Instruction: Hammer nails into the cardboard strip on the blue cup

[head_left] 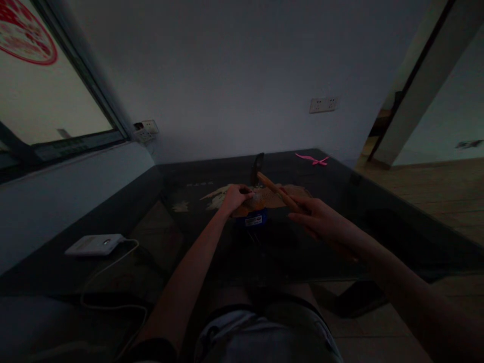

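Observation:
My right hand [313, 214] is wrapped round the wooden handle of a hammer [278, 190]. The hammer's dark head is raised, tilted up above a flat brown piece [264, 198] with ragged edges on the table. Resting on the left part of that piece, my left hand [237, 197] has its thumb and fingertips pinched together. What they hold, if anything, is too small and dark to make out. A blue box [251, 219] with a white label sits just on the near side of the brown piece, partly covered by it.
Everything lies on a dark glossy table [151, 191] against a wall. At left is a white power bank [96, 245] with a cable [109, 264] running off the near edge. A pink ribbon [313, 160] lies at the far right. Wall sockets [324, 105] are behind.

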### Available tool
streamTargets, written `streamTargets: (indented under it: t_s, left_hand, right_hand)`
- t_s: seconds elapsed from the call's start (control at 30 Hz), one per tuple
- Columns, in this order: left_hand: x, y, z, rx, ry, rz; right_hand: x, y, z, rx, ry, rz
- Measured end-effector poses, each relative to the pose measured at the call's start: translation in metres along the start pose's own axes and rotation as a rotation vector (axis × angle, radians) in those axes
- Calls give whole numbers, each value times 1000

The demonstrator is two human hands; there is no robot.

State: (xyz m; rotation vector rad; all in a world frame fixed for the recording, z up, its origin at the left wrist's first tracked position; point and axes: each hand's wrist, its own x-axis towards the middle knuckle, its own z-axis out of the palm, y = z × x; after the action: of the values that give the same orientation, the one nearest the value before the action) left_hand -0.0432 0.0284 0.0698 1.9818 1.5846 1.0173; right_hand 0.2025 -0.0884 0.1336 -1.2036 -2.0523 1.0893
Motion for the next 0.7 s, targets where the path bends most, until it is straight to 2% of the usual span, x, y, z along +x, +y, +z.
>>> streamTargets:
  t_s: [0.17, 0.4, 0.6, 0.7]
  left_hand:
    - [0, -2, 0, -16, -4, 20]
    - [-2, 2, -1, -7, 10, 11]
    - [-2, 1, 0, -2, -4, 33]
    - [-2, 2, 0, -23, -16, 26]
  right_hand:
    - [4, 6, 4, -9, -18, 9]
    - [-1, -2, -2, 16, 24, 3]
    - [4, 9, 4, 13, -12, 54]
    - [2, 4, 2, 7, 1, 36]
